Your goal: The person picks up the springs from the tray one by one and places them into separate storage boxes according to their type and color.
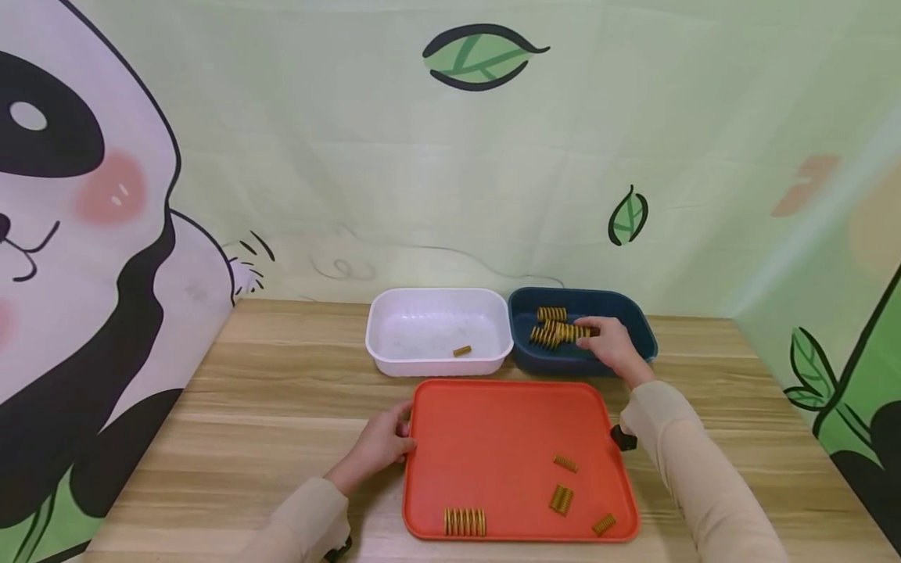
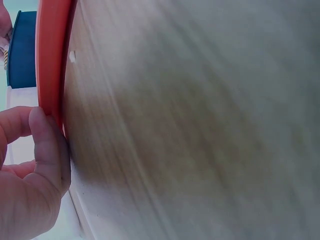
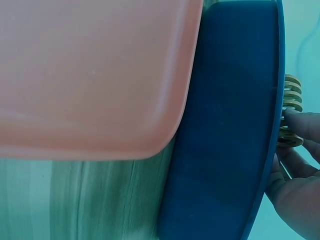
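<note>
My right hand (image 1: 611, 344) reaches into the dark blue bin (image 1: 637, 317) and pinches a brass-coloured coil spring (image 1: 573, 331). In the right wrist view the thumb lies across a coil spring (image 3: 292, 90) that shows above the bin's rim. More springs (image 1: 552, 313) are heaped around it in the bin. At the left side of the red tray (image 1: 493, 438), my left hand (image 1: 380, 442) grips the edge, thumb and fingers at the rim in the left wrist view. On the tray lie a large spring (image 1: 464, 521) and several smaller ones, one of them mid-sized (image 1: 561, 500).
A white bin (image 1: 415, 332) stands beside the blue one, with one small thin spring (image 1: 461, 351) in it. Both bins sit behind the tray on a wood-grain table (image 1: 281, 375). A printed cloth backdrop (image 1: 352, 156) rises behind the table.
</note>
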A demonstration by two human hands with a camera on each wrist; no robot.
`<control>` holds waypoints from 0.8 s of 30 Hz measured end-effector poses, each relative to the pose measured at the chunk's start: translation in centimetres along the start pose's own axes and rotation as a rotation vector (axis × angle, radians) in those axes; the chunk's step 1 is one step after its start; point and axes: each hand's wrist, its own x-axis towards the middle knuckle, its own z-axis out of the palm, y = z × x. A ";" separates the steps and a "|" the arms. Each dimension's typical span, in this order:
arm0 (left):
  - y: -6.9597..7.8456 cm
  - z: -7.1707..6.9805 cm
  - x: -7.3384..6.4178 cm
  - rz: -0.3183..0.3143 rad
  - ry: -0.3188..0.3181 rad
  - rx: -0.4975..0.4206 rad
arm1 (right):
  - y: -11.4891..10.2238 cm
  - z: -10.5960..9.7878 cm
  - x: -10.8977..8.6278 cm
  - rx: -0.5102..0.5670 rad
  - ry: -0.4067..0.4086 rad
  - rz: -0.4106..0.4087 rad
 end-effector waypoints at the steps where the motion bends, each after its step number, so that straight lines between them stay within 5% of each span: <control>1: 0.0 0.0 0.0 0.000 0.002 0.001 | 0.0 0.0 0.0 -0.002 -0.001 0.005; 24: -0.1 -0.1 -0.1 0.009 -0.011 0.015 | 1.7 -0.2 0.7 -0.031 0.011 0.020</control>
